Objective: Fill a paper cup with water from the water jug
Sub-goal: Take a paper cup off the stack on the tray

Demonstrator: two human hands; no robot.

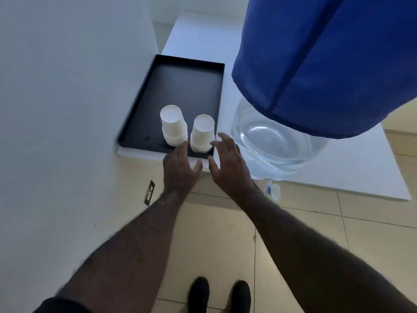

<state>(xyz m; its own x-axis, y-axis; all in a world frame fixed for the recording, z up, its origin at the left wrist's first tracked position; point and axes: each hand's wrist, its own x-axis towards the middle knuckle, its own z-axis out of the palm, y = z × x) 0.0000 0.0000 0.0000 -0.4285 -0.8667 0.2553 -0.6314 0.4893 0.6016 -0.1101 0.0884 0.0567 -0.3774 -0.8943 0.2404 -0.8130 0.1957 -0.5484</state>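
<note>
From your head camera, both your hands reach toward the near edge of the black tray (171, 82), which sits on the white table (352, 172). Two stacks of upside-down paper cups stand there: the left stack (173, 125) and the right stack (202, 133). Your left hand (179, 170) and right hand (229, 164) flank the right stack, each grip spread and holding nothing; the left fingertips (185, 144) look nearly at its base, probably to steady it while you lift one cup. The water jug (277, 141), under a blue cover (327, 59), stands just right, its tap (273, 191) overhanging the table edge so a cup fits beneath.
</note>
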